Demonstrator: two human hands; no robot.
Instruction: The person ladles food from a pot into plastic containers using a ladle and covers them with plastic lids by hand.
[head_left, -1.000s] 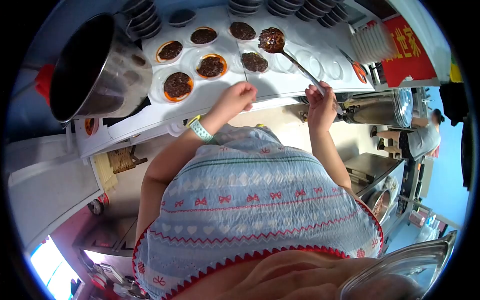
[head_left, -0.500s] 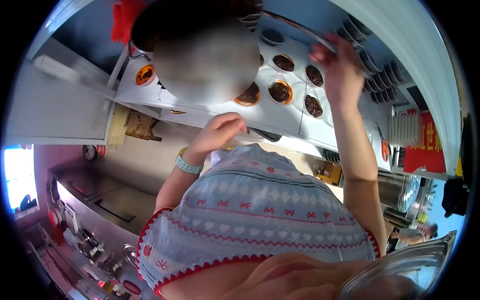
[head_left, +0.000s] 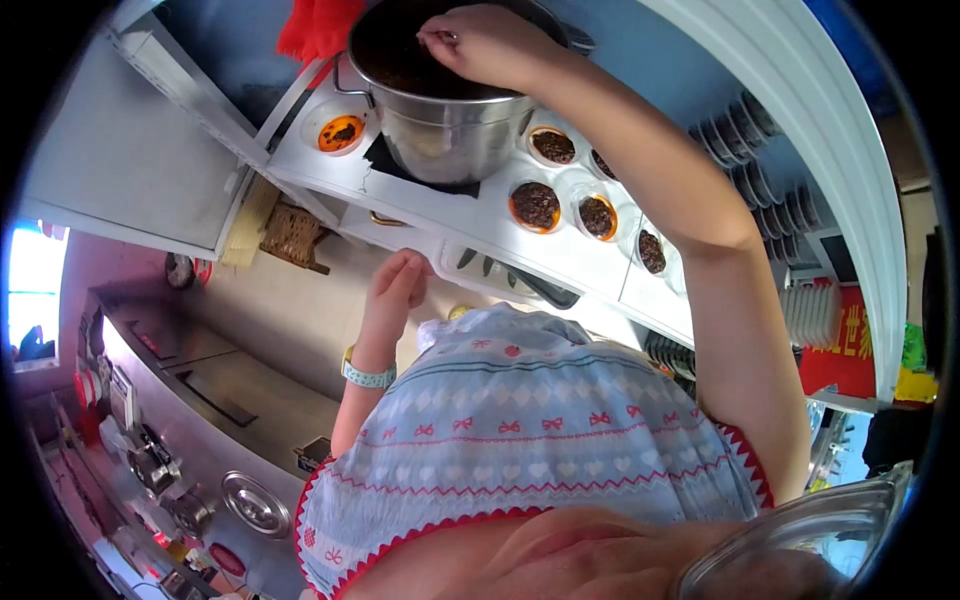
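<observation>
Over the mouth of a large steel pot (head_left: 455, 140), my right hand (head_left: 490, 45) is closed on a ladle, judging by the long metal handle it held a moment ago. The ladle is now almost wholly hidden by the fingers and the dark pot. My left hand (head_left: 400, 285), with a pale blue watch band on its wrist, is loosely curled in front of the counter edge, nothing visible in it. Right of the pot stand several clear cups (head_left: 535, 206) holding dark chunky sauce and orange oil. Another cup (head_left: 341, 133) sits left of the pot.
The pot rests on a dark mat on the white counter (head_left: 330, 178). Stacked dark bowls (head_left: 745, 130) line the right wall. A red cloth (head_left: 320, 30) hangs behind the pot. A steel worktop (head_left: 230, 450) with a round lid (head_left: 256, 503) lies to the lower left.
My right hand has swung left from above the cups to the pot, and the metal handle has dropped from sight. My left hand has moved slightly left and down. The view has shifted.
</observation>
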